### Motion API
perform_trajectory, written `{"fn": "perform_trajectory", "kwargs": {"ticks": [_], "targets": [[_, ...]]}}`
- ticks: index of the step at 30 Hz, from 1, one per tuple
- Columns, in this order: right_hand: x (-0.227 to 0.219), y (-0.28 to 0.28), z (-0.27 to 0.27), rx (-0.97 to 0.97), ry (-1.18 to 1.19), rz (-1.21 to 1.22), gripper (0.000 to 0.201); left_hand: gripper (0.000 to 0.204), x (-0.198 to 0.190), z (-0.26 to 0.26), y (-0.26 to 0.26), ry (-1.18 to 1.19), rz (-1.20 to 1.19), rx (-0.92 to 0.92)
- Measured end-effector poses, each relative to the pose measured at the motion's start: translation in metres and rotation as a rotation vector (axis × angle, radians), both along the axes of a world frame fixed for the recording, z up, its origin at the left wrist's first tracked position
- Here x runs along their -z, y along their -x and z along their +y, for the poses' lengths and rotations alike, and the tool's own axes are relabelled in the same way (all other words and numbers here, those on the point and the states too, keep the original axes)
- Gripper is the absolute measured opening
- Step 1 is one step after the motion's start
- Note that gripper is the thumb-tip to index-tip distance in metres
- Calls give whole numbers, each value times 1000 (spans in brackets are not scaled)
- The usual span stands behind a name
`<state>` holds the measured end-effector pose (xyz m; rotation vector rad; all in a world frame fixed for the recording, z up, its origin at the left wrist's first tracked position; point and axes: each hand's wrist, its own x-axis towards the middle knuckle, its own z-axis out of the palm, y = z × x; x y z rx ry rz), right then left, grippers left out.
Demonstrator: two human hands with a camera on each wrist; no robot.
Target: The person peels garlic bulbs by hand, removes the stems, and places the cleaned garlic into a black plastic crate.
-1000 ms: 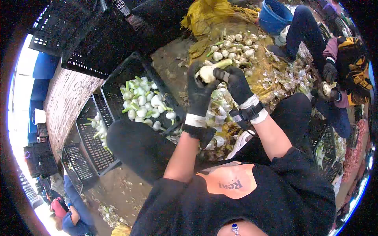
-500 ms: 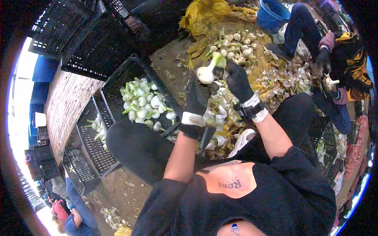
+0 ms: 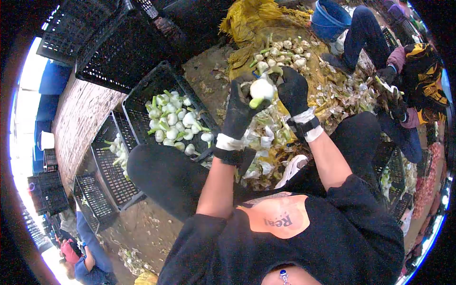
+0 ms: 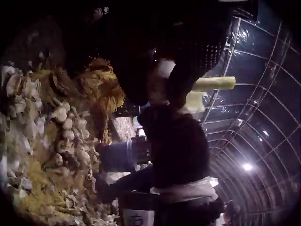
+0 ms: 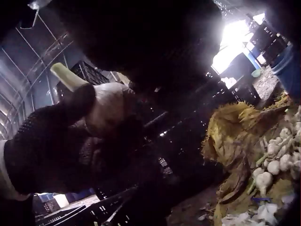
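Observation:
A white garlic bulb (image 3: 262, 89) with a short green stem is held between two black-gloved hands in the head view, its stem pointing down toward the wearer. The left hand (image 3: 239, 108) grips it from the left, thumb beside the stem. At the bulb's upper right, the right hand (image 3: 293, 90) has curled fingers on a pale strip of skin (image 3: 275, 71). In the right wrist view the left hand (image 5: 51, 141) is wrapped round the bulb (image 5: 109, 104), below the dark right hand (image 5: 141, 37). The left wrist view shows the stem (image 4: 214, 84); most of the bulb is hidden there.
A black crate (image 3: 134, 110) of trimmed bulbs stands left of the knees. Untrimmed garlic (image 3: 287, 54) lies on a yellow sack (image 3: 251, 23) ahead, with loose skins (image 3: 349, 95) on its right. A blue bucket (image 3: 330, 21) and another worker (image 3: 403, 71) are beyond.
The bulb has turned, so its stem points toward the wearer instead of away. The right hand has shifted slightly right, and a pale strip now shows at its fingers.

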<state>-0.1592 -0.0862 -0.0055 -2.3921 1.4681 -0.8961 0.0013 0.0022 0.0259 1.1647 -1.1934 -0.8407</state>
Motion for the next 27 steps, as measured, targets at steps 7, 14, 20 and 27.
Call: {"fn": "perform_trajectory", "kwargs": {"ticks": [7,14,20,27], "targets": [[-15,8,17,13,-10,70,32,60,1,5,-13,-271,333,118],[-56,7,33,-208,184,31,22,55,-2,7,-7,-22,352,157],[-49,3,34,-135,272,-34,12,46,-4,10,-2,-118,354,140],[-36,-4,38,-49,159,-37,11,46,-7,4,5,-272,411,58]]}}
